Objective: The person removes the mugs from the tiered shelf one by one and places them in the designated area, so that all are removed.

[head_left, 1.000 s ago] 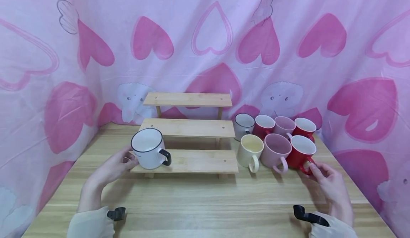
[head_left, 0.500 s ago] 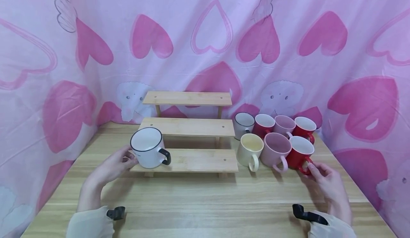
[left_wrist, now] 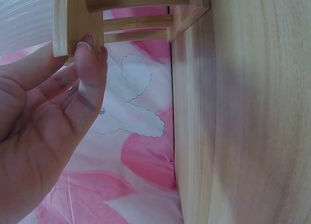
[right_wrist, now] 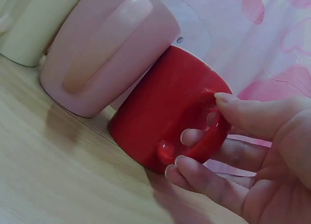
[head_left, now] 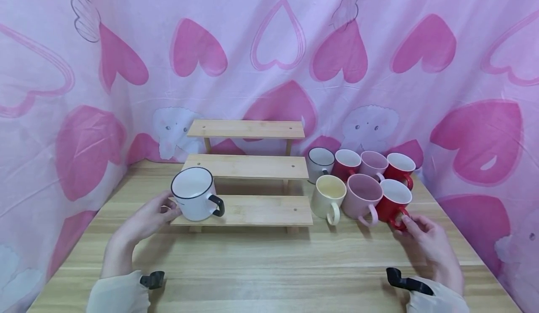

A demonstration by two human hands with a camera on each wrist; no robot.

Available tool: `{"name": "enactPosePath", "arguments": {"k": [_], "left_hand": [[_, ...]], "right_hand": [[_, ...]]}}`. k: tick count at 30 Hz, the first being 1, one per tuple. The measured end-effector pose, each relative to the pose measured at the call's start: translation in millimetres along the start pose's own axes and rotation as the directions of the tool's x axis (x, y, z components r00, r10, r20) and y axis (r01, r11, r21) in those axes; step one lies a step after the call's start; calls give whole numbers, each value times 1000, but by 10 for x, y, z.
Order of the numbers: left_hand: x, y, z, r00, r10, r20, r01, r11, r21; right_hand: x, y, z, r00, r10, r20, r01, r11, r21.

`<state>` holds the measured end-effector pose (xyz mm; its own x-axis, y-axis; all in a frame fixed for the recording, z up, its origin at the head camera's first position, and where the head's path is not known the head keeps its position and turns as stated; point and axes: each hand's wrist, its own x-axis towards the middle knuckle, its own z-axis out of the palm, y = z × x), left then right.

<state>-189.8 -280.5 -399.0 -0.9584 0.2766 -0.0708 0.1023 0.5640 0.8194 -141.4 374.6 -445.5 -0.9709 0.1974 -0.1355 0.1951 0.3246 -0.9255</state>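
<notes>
My right hand (head_left: 431, 247) grips the handle of a red mug (head_left: 389, 208) with a white inside, which stands upright on the table. In the right wrist view, the thumb lies at the top of the red handle (right_wrist: 214, 141) and a finger passes through its loop. On the left, a white mug (head_left: 195, 203) with a black rim and handle sits on the bottom board of a three-tier wooden shelf (head_left: 265, 212). My left hand (head_left: 147, 217) holds the left end of that board (left_wrist: 77, 20), its fingertips against the underside in the left wrist view.
Beside the red mug stand a pink mug (head_left: 358, 203) and a cream mug (head_left: 324, 203). Behind them are a white black-rimmed mug (head_left: 316, 170), a red mug (head_left: 343, 170), a smaller pink mug (head_left: 370, 168) and another red mug (head_left: 393, 170). A heart-patterned cloth (head_left: 269, 46) hangs behind.
My right hand has slid the front red mug slightly left, towards the pink mug. My left hand and the white mug on the shelf stay in place.
</notes>
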Motion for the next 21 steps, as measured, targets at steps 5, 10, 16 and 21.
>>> {"name": "enactPosePath", "arguments": {"k": [5, 10, 16, 21], "left_hand": [[-3, 4, -4, 1000, 3, 0, -3, 1000, -6], [-7, 11, -12, 1000, 1, -1, -1, 1000, -7], [-7, 6, -8, 1000, 8, 2, -8, 1000, -15], [-8, -8, 5, 1000, 7, 5, -7, 1000, -24]], "right_hand": [[1, -12, -6, 1000, 4, 2, -4, 997, -79], [3, -26, -2, 1000, 26, 4, -26, 995, -93], [1, -78, -7, 997, 50, 57, -49, 999, -9], [-36, -185, -2, 993, 72, 88, -55, 983, -177]]}}
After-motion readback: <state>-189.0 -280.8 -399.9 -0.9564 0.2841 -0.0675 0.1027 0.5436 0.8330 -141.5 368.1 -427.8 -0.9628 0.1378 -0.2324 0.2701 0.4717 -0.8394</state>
